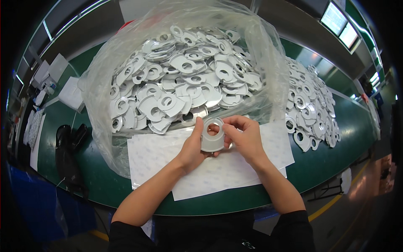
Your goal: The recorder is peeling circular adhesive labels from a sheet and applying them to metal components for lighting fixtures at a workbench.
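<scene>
- One white disc part w/ round hole, held upright over the paper sheets, just in front of the clear bag.
- Left hand fingers closed on its left edge; right hand pinching the right rim (both equally near).
- Hole end uppermost, long axis vertical.
- Loose parts: bag pile and right-hand pile, too many to count.

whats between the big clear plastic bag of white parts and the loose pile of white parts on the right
In the head view, nothing separate: the clear plastic bag presses against the loose pile of flat white holed parts, with only green tabletop nearby.

Both forearms reach forward, left hand and right hand meeting, fingers pinched.
</scene>
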`<state>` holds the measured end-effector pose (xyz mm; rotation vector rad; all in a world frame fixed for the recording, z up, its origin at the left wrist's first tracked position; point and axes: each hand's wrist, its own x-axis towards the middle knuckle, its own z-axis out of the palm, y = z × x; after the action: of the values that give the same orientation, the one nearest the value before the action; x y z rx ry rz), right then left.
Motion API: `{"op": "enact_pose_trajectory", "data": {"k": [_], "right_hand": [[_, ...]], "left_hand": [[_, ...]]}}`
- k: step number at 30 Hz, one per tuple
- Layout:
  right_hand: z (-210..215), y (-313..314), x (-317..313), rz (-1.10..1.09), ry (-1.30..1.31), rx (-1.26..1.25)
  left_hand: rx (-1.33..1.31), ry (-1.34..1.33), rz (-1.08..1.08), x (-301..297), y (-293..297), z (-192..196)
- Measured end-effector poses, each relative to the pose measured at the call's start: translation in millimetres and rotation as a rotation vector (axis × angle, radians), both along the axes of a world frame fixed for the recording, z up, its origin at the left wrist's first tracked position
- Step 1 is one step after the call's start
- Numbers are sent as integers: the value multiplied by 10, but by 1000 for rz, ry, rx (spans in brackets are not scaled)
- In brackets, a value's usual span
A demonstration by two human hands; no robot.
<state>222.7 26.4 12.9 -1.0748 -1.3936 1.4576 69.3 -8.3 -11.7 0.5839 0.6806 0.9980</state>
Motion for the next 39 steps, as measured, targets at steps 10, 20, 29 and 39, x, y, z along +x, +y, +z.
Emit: {"op": "enact_pose_trajectory", "data": {"k": [10,20,29,39], "right_hand": [[48,-38,-16,-42,-71,30],[134,-137,-63,-211,-822,572],[150,-42,150,78,-578,464],[-25,22,132,51,-431,289]], "left_hand": [[96,242,-53,41,-48,-23],[46,293,-74,30,-55,24],[-24,121,-121,-44,11,48],[-61,92,-172,-100,15,191]]}}
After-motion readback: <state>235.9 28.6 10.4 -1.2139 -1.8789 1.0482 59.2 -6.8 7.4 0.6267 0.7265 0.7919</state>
